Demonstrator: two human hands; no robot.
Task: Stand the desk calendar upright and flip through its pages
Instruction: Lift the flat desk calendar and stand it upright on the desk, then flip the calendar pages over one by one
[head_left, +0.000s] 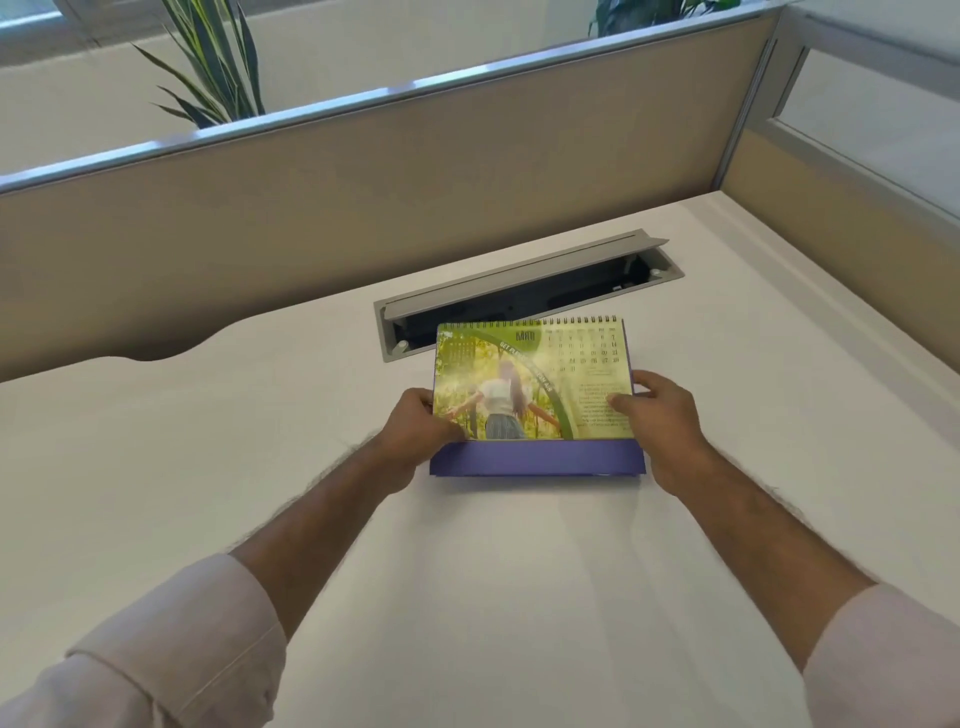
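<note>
A spiral-bound desk calendar (524, 384) stands on its purple base on the white desk (467, 571), tilted back, its green photo page with a date grid facing me. My left hand (415, 434) grips its lower left edge, thumb on the front of the page. My right hand (665, 421) holds the right edge, thumb pressed on the page's lower right corner and fingers behind it. The wire binding runs along the top edge.
Just behind the calendar, a grey cable tray (524, 291) is set into the desk with its lid raised. A beige partition (363, 182) borders the desk at the back and right. A leafy plant (213, 67) rises behind the partition.
</note>
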